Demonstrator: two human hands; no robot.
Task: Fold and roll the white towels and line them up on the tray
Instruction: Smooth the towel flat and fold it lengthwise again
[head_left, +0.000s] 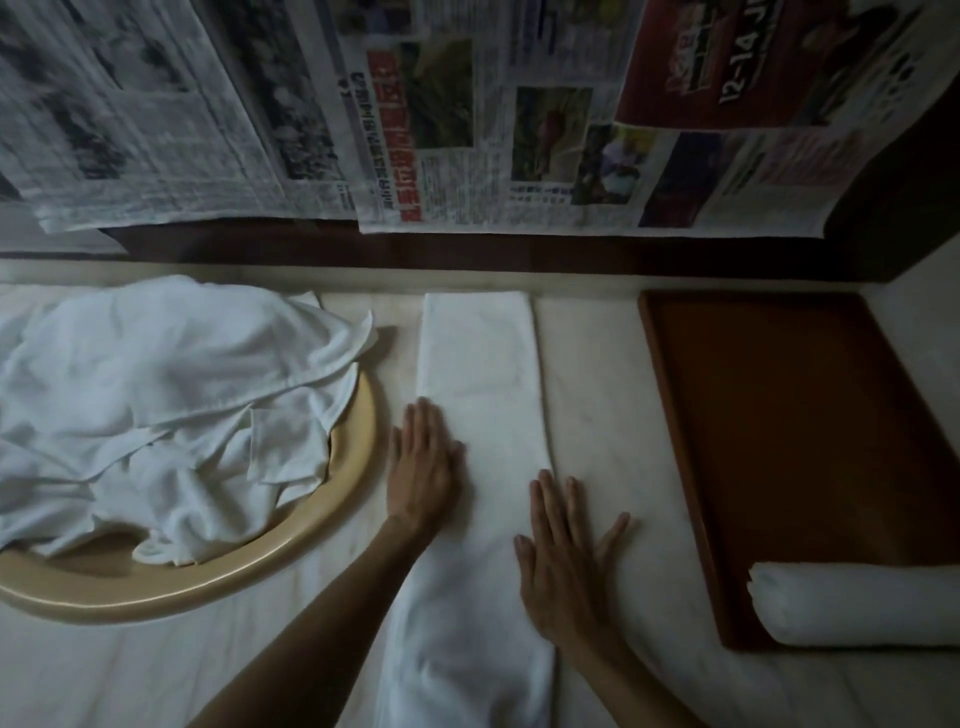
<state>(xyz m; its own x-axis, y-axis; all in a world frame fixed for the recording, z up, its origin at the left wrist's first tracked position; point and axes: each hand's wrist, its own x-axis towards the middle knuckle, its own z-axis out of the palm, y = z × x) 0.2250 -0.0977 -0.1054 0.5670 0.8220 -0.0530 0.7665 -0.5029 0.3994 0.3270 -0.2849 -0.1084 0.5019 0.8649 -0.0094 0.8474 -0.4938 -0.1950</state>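
- Towel strip (478, 364), white, folded long and narrow, lies flat on the pale bench (592, 364), running from the back edge toward the camera.
- Left hand (423, 467) flat, fingers straight and together, pressing on the strip's left edge about midway along; holds nothing.
- Right hand (566, 551) flat, fingers spread wide, palm down on the strip's right edge, with thumb and outer fingers over onto the bench; holds nothing.
- Both forearms bare, coming in from the bottom of the view.
- Near end of the strip looks bunched between the forearms; can't tell whether a roll is started.
- Tray (779, 415), brown wood, rectangular, on the bench to the right of the strip, apart from it.
- Rolled towel (852, 603), white, lies crosswise on the tray's near end; its right end is cut off by the frame edge.
- Round beige basin (332, 504) on the left, just beside the left hand.
- Pile of loose white towels (171, 395) heaped in the basin, crumpled, spilling over the back rim.
- Newspaper sheets (467, 114) cover the wall behind the bench.
- Lighting dim.
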